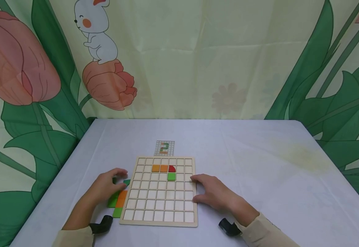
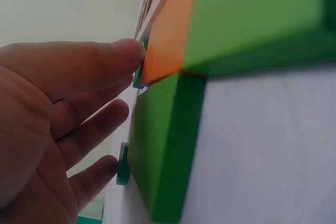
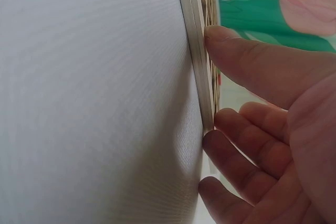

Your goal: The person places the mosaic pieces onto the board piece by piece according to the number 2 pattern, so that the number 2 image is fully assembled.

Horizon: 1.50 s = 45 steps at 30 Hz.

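Observation:
A wooden grid board [image 1: 157, 195] lies on the table. Near its top sit two orange squares [image 1: 160, 168], a red rounded piece [image 1: 171, 168] and a green square [image 1: 171, 176] below the red one. Left of the board, my left hand [image 1: 106, 185] hovers with spread, relaxed fingers over green [image 2: 157, 145] and orange blocks [image 1: 121, 199]. Its thumb reaches a small teal piece [image 1: 126, 182] by the board's edge. My right hand [image 1: 213, 192] rests thumb and fingertips along the board's right edge [image 3: 197, 51], its fingers loosely bent.
Behind the board lies a small pattern card [image 1: 164, 148] with a gridded figure 2 on it. A black wrist camera [image 1: 102, 224] is worn on the left arm, another [image 1: 229, 227] on the right. A curtain [image 1: 198, 68] printed with tulips and a rabbit hangs behind the white table [image 1: 253, 154].

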Motion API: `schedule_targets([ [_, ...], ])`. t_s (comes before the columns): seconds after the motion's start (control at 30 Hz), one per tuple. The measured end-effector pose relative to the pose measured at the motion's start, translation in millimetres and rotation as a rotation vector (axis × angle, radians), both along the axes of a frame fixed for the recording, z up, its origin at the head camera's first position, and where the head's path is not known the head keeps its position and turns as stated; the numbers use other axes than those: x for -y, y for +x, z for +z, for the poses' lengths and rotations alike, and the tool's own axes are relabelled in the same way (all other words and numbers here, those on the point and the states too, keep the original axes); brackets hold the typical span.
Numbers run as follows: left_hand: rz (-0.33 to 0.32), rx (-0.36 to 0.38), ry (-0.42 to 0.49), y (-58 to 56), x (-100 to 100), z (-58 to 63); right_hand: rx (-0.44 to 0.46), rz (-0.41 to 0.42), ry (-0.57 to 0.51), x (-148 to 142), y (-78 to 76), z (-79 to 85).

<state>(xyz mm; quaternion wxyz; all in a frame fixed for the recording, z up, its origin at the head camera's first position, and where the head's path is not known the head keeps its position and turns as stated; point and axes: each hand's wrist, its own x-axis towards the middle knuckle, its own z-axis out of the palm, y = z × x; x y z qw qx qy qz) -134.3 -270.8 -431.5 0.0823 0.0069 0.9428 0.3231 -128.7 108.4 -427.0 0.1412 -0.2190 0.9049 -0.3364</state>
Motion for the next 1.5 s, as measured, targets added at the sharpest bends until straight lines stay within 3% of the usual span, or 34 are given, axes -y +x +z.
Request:
schedule_targets([
  [0.47, 0.025, -0.016, -0.061, -0.9, -2, 0.9, -0.004, 0.008, -0.003, 0, 0.3, 0.2],
  [0.73, 0.002, -0.01, -0.048, 0.1, 2, 0.9, -0.002, 0.005, 0.008, 0, 0.5, 0.5],
  [1.13, 0.021, -0.027, -0.071, -2.5, 0, -1.3, 0.006, 0.001, -0.001, 0, 1.2, 0.6],
  [1.5, 0.027, -0.072, -0.04, 2.6, -8, 7.1, 0.0, 0.0, 0.002, 0, 1.5, 0.8],
])
